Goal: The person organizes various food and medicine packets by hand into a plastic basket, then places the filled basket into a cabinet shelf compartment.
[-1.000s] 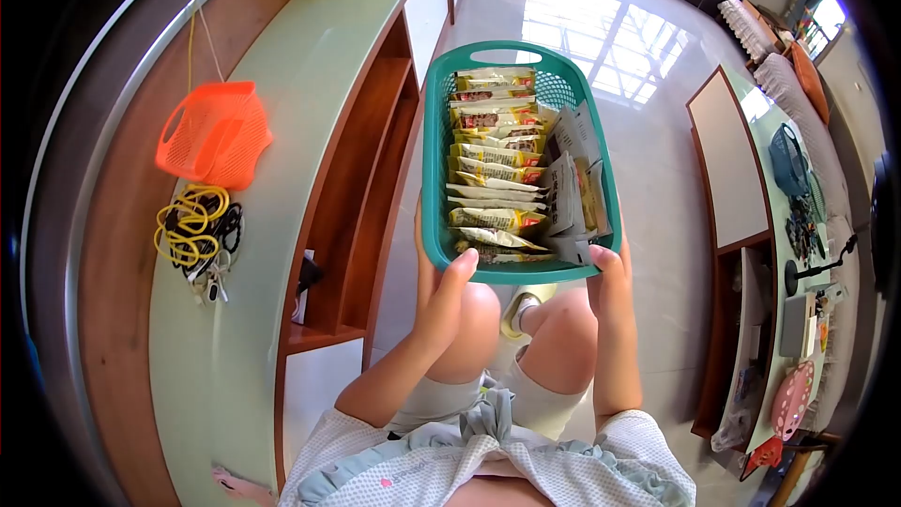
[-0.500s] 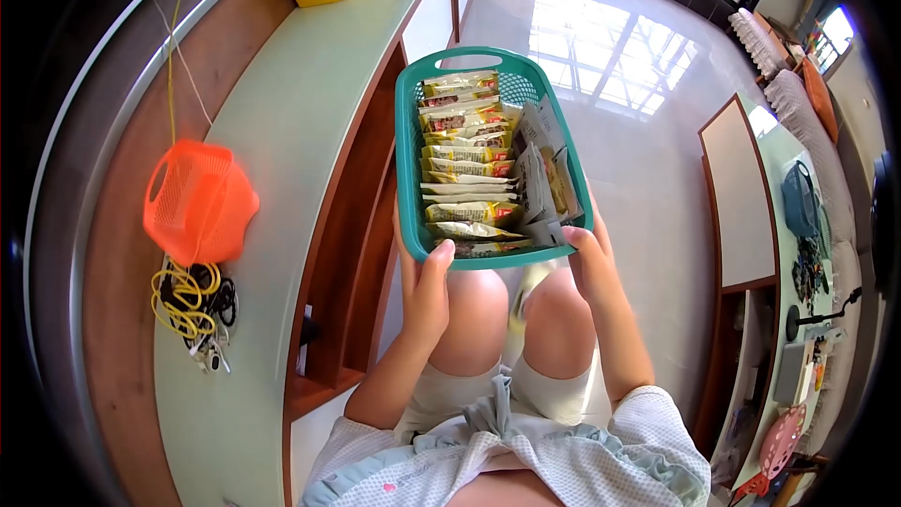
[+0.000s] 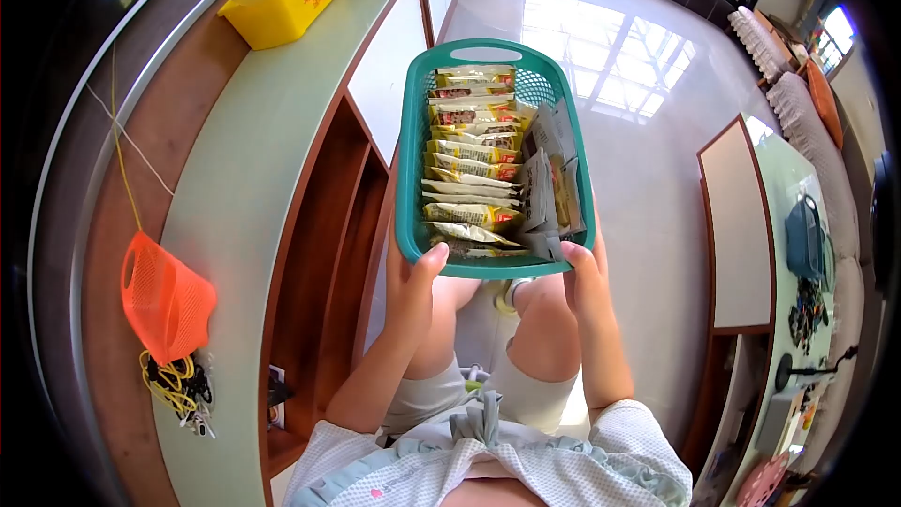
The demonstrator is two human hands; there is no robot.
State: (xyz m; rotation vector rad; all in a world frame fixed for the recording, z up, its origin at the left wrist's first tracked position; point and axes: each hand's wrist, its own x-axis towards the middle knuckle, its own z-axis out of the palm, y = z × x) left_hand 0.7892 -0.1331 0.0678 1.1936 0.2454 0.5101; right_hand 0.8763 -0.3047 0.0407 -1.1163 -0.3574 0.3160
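Both hands carry a green plastic basket (image 3: 410, 160) in front of my body, above my knees. My left hand (image 3: 413, 277) grips its near left corner, thumb over the rim. At the near right corner my right hand (image 3: 584, 272) holds the rim the same way; the fingers of both hands are mostly hidden under the basket. Inside, a row of small snack packets (image 3: 474, 169), white and yellow, stands on edge along the left. Flatter grey-white packets (image 3: 540, 188) lean along the right side.
On the long cabinet top (image 3: 221, 160) at left stand an orange basket (image 3: 169, 300), coiled cables (image 3: 178, 385) and a yellow bin (image 3: 286, 2). At right, a low table (image 3: 779, 169) holds a blue basket (image 3: 803, 235) and small items. Between them lies shiny tiled floor (image 3: 648, 197).
I have moved forward along the cabinet: the orange basket and cables sit lower in view, and the yellow bin shows more. My legs have shifted; both hands still hold the green basket.
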